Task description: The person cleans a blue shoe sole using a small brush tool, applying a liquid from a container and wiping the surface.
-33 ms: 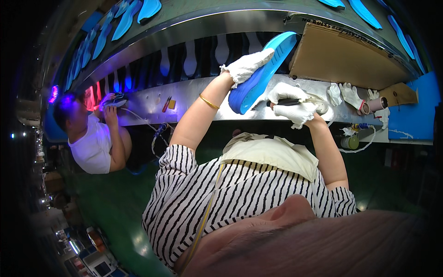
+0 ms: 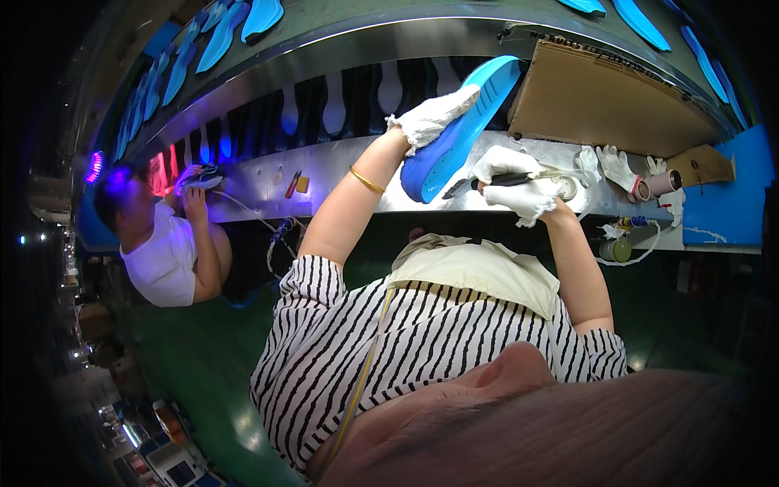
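My left hand point(image 2: 438, 120), in a white knit glove, grips a blue shoe sole point(image 2: 454, 154) by its side and holds it tilted above the metal bench. The sole is light blue toward the far end and darker at the near, rounded end. In my right hand point(image 2: 519, 191), also gloved, is a brush point(image 2: 510, 178) with a dark handle. Its dark bristles point left, just right of the sole's near end and apart from it. A round pale dish point(image 2: 565, 188) stands behind the right hand, partly hidden by it.
Spare white gloves point(image 2: 618, 168) and a pinkish roll point(image 2: 667, 182) lie at the right, before a large cardboard box point(image 2: 608, 97). A conveyor point(image 2: 365, 31) with blue soles runs behind. At left, a co-worker point(image 2: 166, 243) handles a shoe part; a cutter point(image 2: 293, 183) lies between us.
The brush has shifted in my right hand, and its dark bristles now show clearly to the left of the fingers. The sole and my left hand have hardly moved.
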Demonstrator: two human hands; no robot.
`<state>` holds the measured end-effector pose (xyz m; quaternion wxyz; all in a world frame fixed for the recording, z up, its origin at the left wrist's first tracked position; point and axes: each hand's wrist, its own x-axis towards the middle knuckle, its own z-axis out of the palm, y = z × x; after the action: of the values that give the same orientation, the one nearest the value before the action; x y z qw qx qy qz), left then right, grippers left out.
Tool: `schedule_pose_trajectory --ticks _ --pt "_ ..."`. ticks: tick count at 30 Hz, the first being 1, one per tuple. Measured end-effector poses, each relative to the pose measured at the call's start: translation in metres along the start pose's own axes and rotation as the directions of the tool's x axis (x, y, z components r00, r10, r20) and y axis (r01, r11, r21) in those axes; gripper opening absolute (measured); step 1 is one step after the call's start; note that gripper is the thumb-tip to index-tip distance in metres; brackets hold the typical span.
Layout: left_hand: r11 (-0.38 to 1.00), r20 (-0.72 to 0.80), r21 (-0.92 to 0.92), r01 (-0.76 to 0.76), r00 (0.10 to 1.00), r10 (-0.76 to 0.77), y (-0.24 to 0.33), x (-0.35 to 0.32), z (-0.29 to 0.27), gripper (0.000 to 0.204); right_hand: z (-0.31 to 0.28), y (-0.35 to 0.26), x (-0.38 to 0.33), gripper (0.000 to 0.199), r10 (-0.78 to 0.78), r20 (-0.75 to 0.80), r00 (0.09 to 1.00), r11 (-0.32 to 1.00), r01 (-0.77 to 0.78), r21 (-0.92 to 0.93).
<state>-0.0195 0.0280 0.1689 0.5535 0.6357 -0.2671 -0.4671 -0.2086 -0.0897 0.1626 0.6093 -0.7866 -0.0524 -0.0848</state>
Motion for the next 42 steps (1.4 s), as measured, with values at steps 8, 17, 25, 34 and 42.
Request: schedule_pose_trajectory --ticks 8,17,25,34,42 --pt "0.999 0.001 -0.046 -0.029 1.000 0.029 0.001 -0.003 -0.005 0.062 -0.010 -0.013 0.005 0.013 -0.017 -0.087 0.996 0.995 0.008 -0.100" --pt "0.584 -0.051 -0.743 -0.327 0.898 0.438 0.014 -0.039 -0.024 0.085 -0.029 -0.004 -0.008 0.017 -0.049 -0.230 0.972 0.993 0.073 0.097" --pt "0.242 0.275 -0.939 0.243 0.955 0.110 -0.080 -0.035 -0.024 0.062 -0.005 0.017 -0.011 0.019 0.117 -0.418 0.901 0.969 -0.011 0.248" --pt "0.594 0.164 -0.804 0.021 0.968 0.188 -0.072 -0.036 0.049 0.080 -0.008 0.012 0.022 0.024 -0.079 -0.584 0.808 0.991 0.125 0.039" --pt "0.589 -0.059 -0.797 -0.130 0.989 0.138 -0.061 -0.024 0.048 0.084 0.002 0.000 0.009 0.016 -0.098 -0.458 0.883 0.981 0.164 0.106"
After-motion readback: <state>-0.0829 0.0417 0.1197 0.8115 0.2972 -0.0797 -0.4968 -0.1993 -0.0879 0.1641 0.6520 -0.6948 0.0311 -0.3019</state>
